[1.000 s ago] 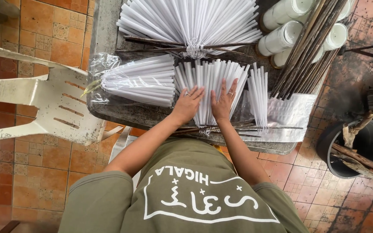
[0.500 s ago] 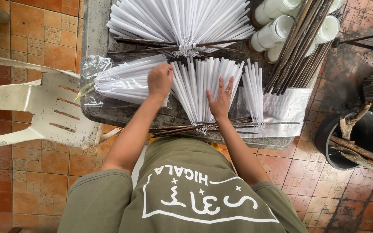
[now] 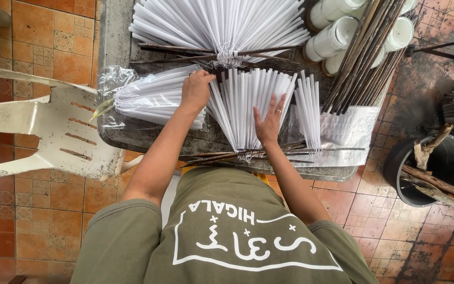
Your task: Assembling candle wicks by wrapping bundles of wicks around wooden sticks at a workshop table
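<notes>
From the head view I see my left hand (image 3: 196, 90) up at the mouth of the clear plastic bag of white sticks (image 3: 151, 98), fingers curled over the stick ends; whether that grip has closed on one stick or only rests there I cannot tell. My right hand (image 3: 269, 122) lies flat and spread on the fan of white sticks (image 3: 248, 105), which sits mid-bench tied between thin dark slats (image 3: 248, 155); its grip is apart, pressing, holding nothing.

My worry is the fan: if the flat hand eases or slides, the loose upper ends could splay and slip out of the binding. Pulling at the bag could drag the whole bundle toward the bench (image 3: 112, 47) edge, where the white plastic chair (image 3: 43, 131) stands just beside it. The long dark rods (image 3: 366, 58) lean over the white jars (image 3: 337, 37), near enough that a stray elbow might knock them
</notes>
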